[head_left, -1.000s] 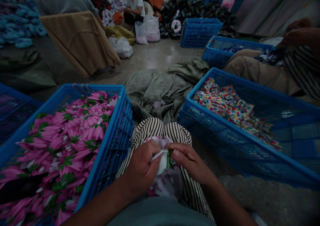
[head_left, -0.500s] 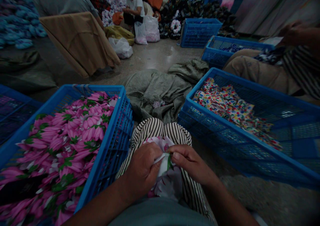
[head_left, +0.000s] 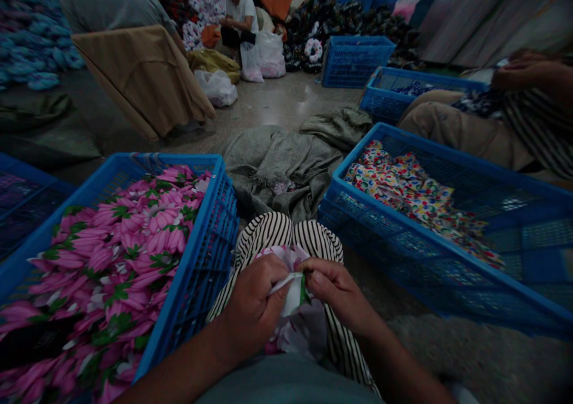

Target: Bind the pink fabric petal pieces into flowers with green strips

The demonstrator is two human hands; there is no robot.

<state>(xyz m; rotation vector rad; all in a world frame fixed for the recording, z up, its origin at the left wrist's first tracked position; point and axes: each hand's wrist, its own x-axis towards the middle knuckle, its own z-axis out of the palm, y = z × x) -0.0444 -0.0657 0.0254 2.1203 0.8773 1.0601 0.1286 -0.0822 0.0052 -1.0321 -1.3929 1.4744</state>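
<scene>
Thin printed cloth, likely light, limp; best pinched by its edge.
Left hand, right hand: each grip closed on it.

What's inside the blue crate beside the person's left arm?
The crate holds heaped pink-and-green pieces, with a flat black item on top. The heap covers the crate's bottom, so whatever lies underneath cannot be seen.

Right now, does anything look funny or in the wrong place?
Maybe: a flat black thing lies on the pink cloth pieces in their blue crate. It doesn't match them, and I can't tell what it is.
</scene>
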